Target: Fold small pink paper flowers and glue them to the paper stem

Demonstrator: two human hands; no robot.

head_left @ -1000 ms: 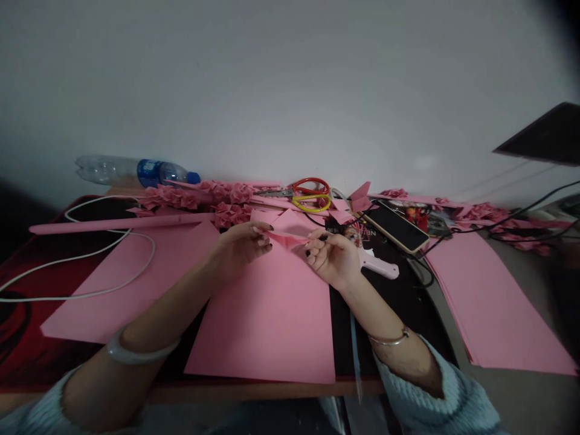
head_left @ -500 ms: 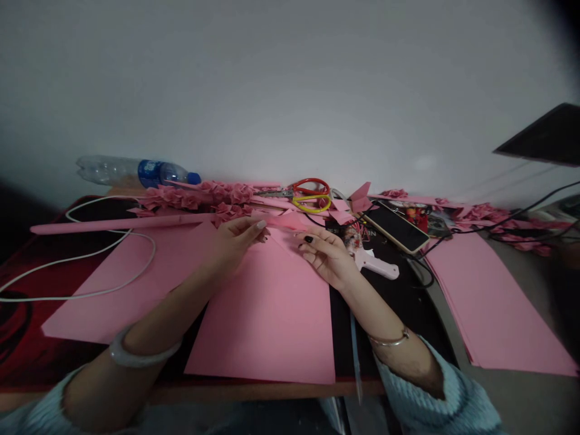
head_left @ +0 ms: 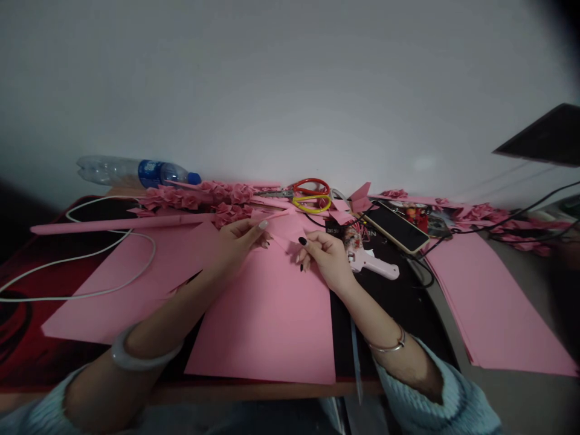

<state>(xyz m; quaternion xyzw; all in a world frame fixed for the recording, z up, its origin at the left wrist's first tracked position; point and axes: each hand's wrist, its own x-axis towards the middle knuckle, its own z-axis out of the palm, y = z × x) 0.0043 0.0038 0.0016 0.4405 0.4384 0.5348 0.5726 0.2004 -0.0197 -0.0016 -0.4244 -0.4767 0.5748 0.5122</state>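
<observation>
Between my two hands a small folded piece of pink paper (head_left: 281, 228) is held above the table. My left hand (head_left: 240, 241) pinches its left side between thumb and fingers. On the right side, my right hand (head_left: 322, 254) grips a corner of it, thumb on top. Under both hands lies a large pink sheet (head_left: 267, 326). Pink paper flowers (head_left: 231, 193) are heaped just behind my left hand. Scissors (head_left: 312, 196) with one red and one yellow handle rest beyond the folded paper. To the right of my right hand is a pale pink glue gun (head_left: 374, 264).
A plastic bottle (head_left: 136, 171) lies at the back left, with a rolled pink paper stick (head_left: 113, 224) and a white cable (head_left: 49, 261) before it. A phone (head_left: 399, 226) lies at right. More pink sheets (head_left: 493, 308) are stacked on the far right; another sheet (head_left: 118, 290) lies left.
The folded paper has turned so that more of its flat face shows. My right hand has shifted slightly and turned, its thumb now over the paper's corner. My left hand stays nearly in place.
</observation>
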